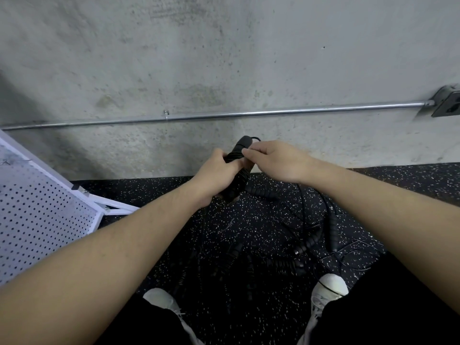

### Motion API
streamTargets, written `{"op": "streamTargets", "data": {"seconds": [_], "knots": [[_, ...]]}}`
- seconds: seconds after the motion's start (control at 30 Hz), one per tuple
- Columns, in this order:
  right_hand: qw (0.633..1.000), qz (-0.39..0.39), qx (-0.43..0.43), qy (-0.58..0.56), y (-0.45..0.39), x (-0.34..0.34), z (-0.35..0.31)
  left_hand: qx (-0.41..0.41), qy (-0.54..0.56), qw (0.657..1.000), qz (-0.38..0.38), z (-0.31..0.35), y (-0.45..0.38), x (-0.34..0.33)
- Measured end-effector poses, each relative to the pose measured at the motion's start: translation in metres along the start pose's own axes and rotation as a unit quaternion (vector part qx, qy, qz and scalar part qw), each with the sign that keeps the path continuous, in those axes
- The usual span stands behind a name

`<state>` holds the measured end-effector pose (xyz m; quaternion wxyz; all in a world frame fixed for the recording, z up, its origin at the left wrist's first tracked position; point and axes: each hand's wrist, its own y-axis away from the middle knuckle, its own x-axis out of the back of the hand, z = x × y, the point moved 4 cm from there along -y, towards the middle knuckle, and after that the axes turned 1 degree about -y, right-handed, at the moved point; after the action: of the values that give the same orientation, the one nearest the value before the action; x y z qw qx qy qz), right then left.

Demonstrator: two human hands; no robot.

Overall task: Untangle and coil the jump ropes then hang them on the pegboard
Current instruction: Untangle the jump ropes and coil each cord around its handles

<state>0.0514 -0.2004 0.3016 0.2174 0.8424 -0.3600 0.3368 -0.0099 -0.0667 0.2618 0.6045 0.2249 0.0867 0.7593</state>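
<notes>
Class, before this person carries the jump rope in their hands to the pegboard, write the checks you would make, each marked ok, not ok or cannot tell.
1. Left hand grips the bundled handles firmly: ok.
2. Right hand pinches the cord wrapped round the bundle: ok.
3. Wrap finished and tucked in: cannot tell; the cord end is hidden by the fingers.
4. Held rope free of the tangled ropes on the floor: cannot tell; black cords blur against the dark floor.
5. Pegboard within reach, at the left: ok.
6. Hooks on the pegboard ready: cannot tell; none show in the visible part.
</notes>
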Motion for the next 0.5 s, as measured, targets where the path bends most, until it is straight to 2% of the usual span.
{"op": "streamTargets", "data": {"seconds": [0.1, 0.2, 0.37, 0.5], "knots": [[0.997, -0.008, -0.021, -0.072, 0.000, -0.001, 0.001, 0.036, 0.110, 0.993, 0.017, 0.002, 0.001, 0.000], [0.995, -0.020, -0.027, -0.089, 0.000, 0.006, 0.005, 0.046, 0.210, 0.977, 0.006, 0.006, 0.002, 0.004], [0.980, -0.057, -0.010, -0.191, 0.004, 0.009, 0.003, 0.018, 0.238, 0.969, -0.064, 0.013, 0.007, 0.002], [0.969, -0.077, 0.004, -0.236, 0.006, 0.012, 0.001, -0.017, 0.254, 0.963, -0.089, 0.022, 0.016, 0.005]]}}
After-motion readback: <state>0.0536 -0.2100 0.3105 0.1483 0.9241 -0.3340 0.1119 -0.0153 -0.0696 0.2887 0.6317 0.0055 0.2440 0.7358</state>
